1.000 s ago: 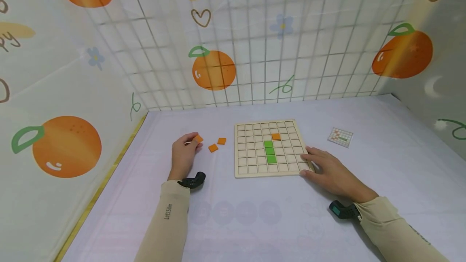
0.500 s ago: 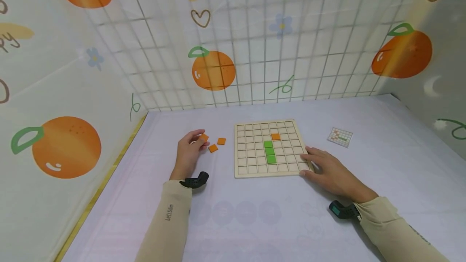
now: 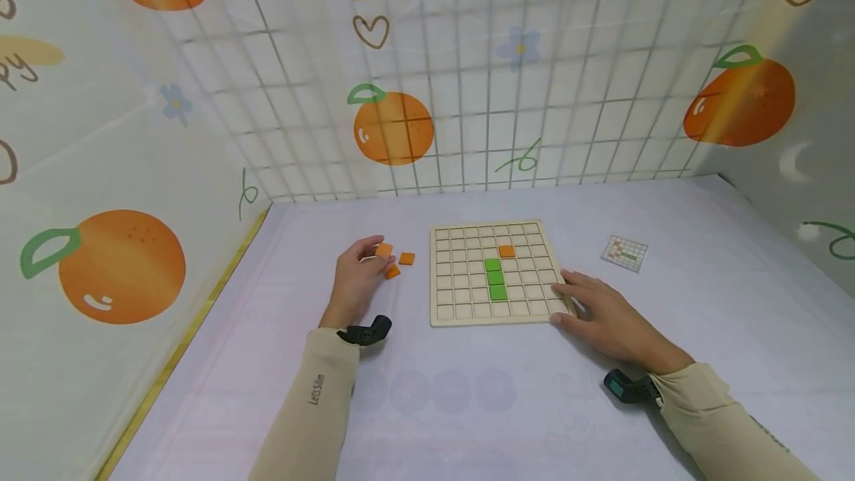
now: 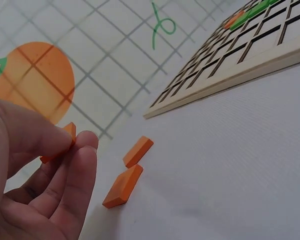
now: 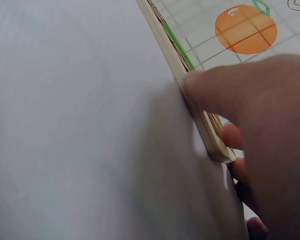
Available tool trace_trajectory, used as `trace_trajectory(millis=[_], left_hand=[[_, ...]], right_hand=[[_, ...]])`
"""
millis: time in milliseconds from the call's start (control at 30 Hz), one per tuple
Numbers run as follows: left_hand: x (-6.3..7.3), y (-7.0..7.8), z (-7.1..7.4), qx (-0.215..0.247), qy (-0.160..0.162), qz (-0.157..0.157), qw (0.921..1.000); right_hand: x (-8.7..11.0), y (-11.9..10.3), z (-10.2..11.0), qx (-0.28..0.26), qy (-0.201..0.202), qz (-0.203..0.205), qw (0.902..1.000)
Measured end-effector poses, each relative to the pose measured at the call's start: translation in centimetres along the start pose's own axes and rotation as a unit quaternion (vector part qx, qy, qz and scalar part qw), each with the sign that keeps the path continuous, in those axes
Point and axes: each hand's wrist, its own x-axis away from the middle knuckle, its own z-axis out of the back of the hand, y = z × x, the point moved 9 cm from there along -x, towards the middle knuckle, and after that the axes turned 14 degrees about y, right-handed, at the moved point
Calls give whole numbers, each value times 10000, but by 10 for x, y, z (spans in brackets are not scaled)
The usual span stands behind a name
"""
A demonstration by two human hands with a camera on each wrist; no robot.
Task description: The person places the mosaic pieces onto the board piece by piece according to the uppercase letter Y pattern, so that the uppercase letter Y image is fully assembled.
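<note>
Between the thumb and fingertips of my left hand [image 3: 356, 282] an orange square tile [image 3: 384, 250] is pinched, raised over the table left of the board. Two more orange tiles, one farther back [image 3: 407, 258] and one nearer [image 4: 123, 187], lie flat just right of that hand. The wooden grid board [image 3: 464, 289] carries a column of green tiles [image 3: 495, 278] and one orange tile [image 3: 507, 252] up and right of it. My right hand [image 3: 604, 318] rests at the board's near right corner, its thumb [image 5: 215, 90] on the front edge and fingers along the right side.
A small card [image 3: 624, 253] printed with a coloured grid lies right of the board. The pale table [image 3: 454, 399] meets a fabric backdrop [image 3: 461, 110] with printed oranges behind and at both sides. Wrist straps with small devices [image 3: 367, 331] are worn on both arms.
My left hand has moved to the right with the pinched orange tile, now partly overlapping the nearer loose tile in the head view. The right hand and board have stayed put.
</note>
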Motion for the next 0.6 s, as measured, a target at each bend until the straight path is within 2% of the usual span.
trace_trajectory(millis=[433,600], left_hand=[[0,-1,-8,-217,-37,-3,9998],[4,1,-13,-60,-147,60,9999]], right_hand=[[0,-1,0,12,-38,-23,10000],[0,-1,0,-11,-30,-39,10000]])
